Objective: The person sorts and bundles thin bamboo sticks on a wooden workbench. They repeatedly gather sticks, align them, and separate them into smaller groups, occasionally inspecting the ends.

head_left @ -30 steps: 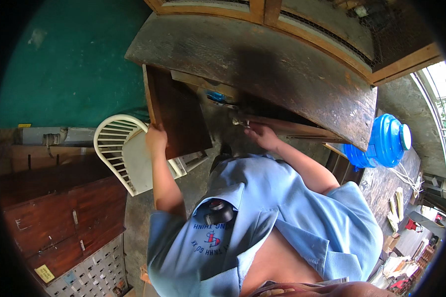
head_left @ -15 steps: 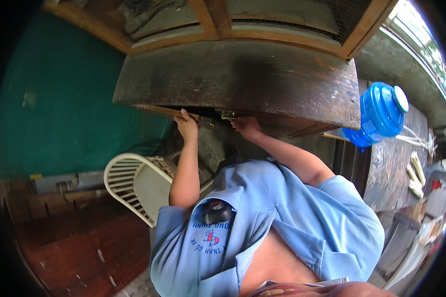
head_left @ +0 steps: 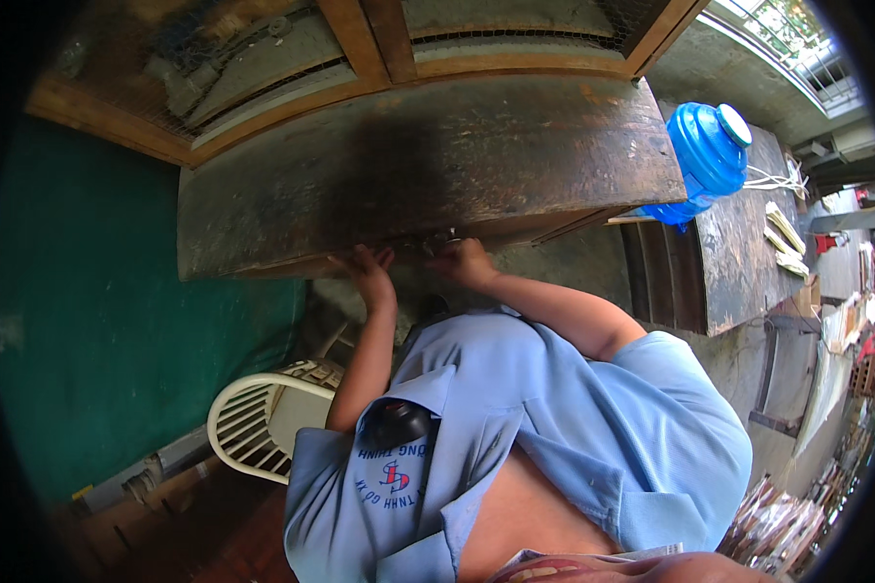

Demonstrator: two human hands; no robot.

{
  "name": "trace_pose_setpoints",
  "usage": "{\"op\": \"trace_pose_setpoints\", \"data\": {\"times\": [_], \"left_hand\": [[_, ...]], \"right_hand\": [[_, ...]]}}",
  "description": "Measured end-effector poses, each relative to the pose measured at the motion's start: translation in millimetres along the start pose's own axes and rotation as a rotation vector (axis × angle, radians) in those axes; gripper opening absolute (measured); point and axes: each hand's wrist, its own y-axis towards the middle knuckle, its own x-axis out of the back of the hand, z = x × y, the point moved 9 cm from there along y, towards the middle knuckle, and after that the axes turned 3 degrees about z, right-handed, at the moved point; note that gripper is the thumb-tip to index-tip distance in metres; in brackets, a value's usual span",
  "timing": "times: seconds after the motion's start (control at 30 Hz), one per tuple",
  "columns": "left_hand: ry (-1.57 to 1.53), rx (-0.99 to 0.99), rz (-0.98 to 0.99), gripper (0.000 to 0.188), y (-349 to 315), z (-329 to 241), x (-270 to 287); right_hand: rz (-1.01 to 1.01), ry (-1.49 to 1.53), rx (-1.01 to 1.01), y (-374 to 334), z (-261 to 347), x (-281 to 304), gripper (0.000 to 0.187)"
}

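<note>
A dark, worn wooden cabinet (head_left: pixel 515 146) stands before me, its front face turned down toward my body. Against the left part of that front rests my left hand (head_left: pixel 372 275), fingers apart and pressed to the door near its upper edge. Close beside it, my right hand (head_left: pixel 469 264) is closed at a small metal latch (head_left: pixel 441 236) near the middle of the front. Shadow and the fingers hide much of the latch. The left door lies nearly flush with the cabinet front.
Wood-framed wire-mesh doors (head_left: pixel 389 78) rise behind the cabinet top. A blue water jug (head_left: pixel 702 160) stands at the right, by a worn table (head_left: pixel 739 253) with pale gloves (head_left: pixel 786 238). A cream chair (head_left: pixel 226 413) sits at my left, near a green wall panel (head_left: pixel 97 321).
The left door, ajar before with my left hand gripping its edge, has swung in against the cabinet. My right hand stays by the latch. The whole view has shifted.
</note>
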Motion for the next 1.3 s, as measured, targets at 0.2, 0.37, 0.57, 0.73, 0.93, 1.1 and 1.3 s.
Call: {"op": "trace_pose_setpoints", "data": {"times": [0.2,0.37,0.57,0.73,0.93,1.1,1.3], "left_hand": [[0.072,0.059,0.148,0.062,7,11,8],[0.068,0.048,0.195,0.052,11,17,8],[0.098,0.129,0.19,0.054,0,13,2],[0.249,0.146,0.192,0.059,-11,-7,16],[0.449,0.266,0.451,0.044,-44,28,-5],[0.722,0.54,1.058,0.032,-151,108,-82],[1.054,0.341,1.57,0.033,-279,164,-227]], "right_hand": [[-0.327,-0.095,-0.188,-2,22,0,0.05],[-0.481,-0.18,-0.141,-5,36,-4,0.06],[-0.528,-0.131,-0.41,-27,2,19,0.08],[-0.462,-0.229,-0.337,-12,-14,38,0.087],[-0.245,0.08,-0.359,-49,-110,35,0.075],[-0.342,0.035,-0.798,-230,-269,28,0.062],[-0.458,0.317,-1.328,-524,-385,-7,0.055]]}}
